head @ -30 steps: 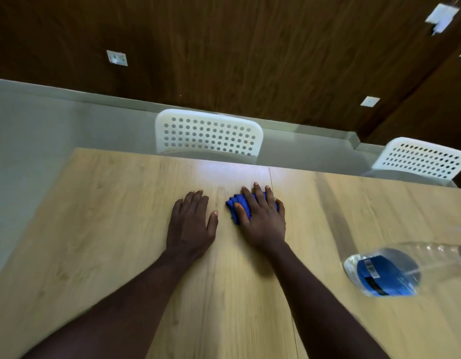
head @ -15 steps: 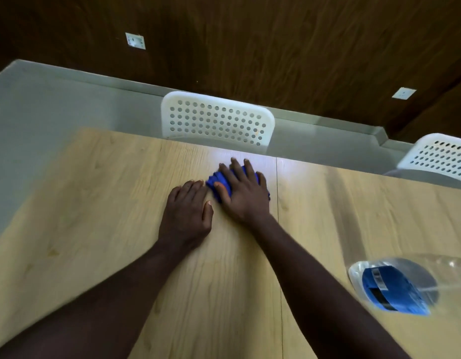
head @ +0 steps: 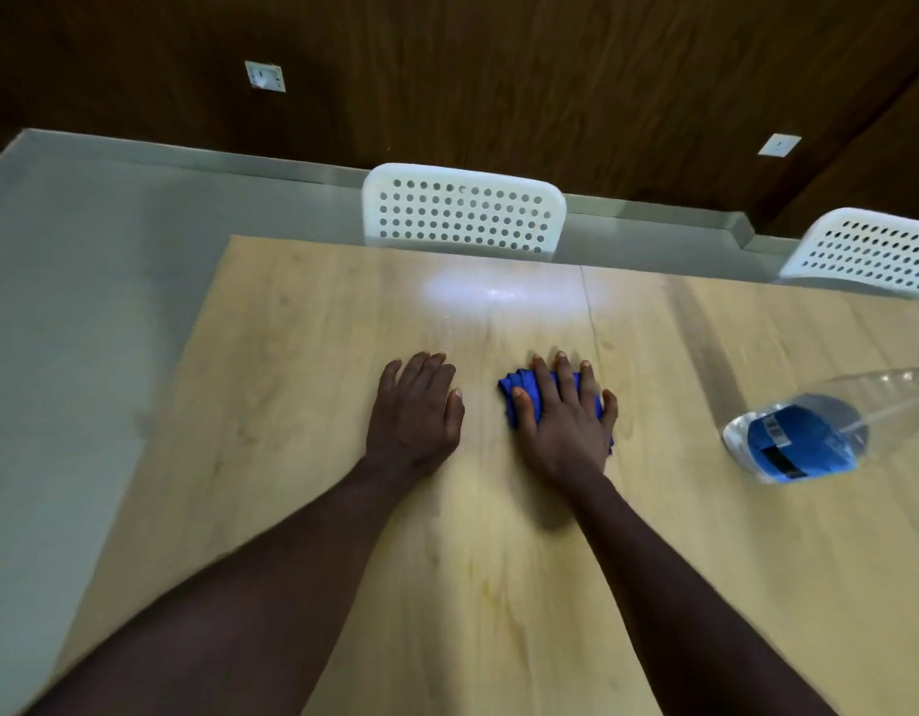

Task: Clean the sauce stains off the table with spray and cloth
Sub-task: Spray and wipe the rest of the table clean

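Observation:
A folded blue cloth [head: 514, 390] lies on the light wooden table [head: 271, 385], mostly covered by my right hand [head: 565, 421], which presses flat on it with fingers spread. My left hand [head: 416, 410] rests palm down on the bare wood just left of the cloth, a small gap between the two hands, holding nothing. A clear spray bottle with a blue label [head: 803, 441] stands at the right edge of the view, well right of my right hand. I see no clear sauce stain on the wood; a bright light reflection sits beyond the hands.
Two white perforated chairs stand at the table's far edge, one at centre [head: 462, 214] and one at far right [head: 875, 250]. Grey floor lies left of the table's left edge. A dark wooden wall rises behind. A seam runs through the tabletop near my right hand.
My right hand has slid the cloth back toward me and to the right, away from my left hand, after pushing it further away half a second ago. The left hand stays planted.

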